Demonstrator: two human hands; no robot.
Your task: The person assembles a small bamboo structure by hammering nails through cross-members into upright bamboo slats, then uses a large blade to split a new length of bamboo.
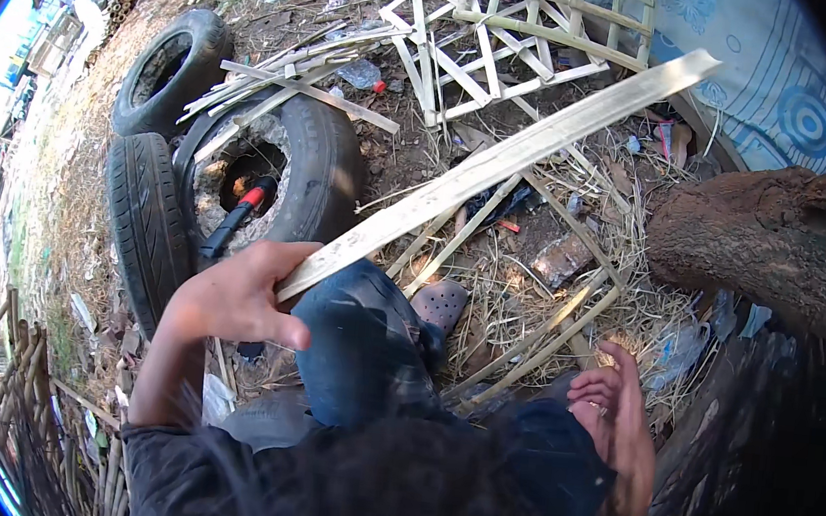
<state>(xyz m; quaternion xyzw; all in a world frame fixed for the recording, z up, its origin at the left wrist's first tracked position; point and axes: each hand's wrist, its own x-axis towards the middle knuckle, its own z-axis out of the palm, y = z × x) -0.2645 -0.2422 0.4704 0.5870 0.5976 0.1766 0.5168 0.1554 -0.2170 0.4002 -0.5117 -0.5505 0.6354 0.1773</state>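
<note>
My left hand (241, 291) is closed on the near end of a long, pale split bamboo strip (501, 172), its thumb reaching out along my jeans. From there the strip slants up and right, over the ground, toward the blue patterned sheet. My right hand (608, 401) hangs beside my right knee, loosely curled with the index finger stretched apart, and no object shows in it. Left of my knee, a tool with a black and red handle (243, 214) lies in the concrete-lined hole of a tyre (327, 165); its working end is hidden.
Two more tyres (143, 222) stand at the left, and several thin strips (301, 83) lie across the nearest one. Beyond are woven bamboo lattices (491, 67). A thick tree trunk (749, 231) and a blue patterned sheet (778, 84) border the right. Straw and litter cover the ground.
</note>
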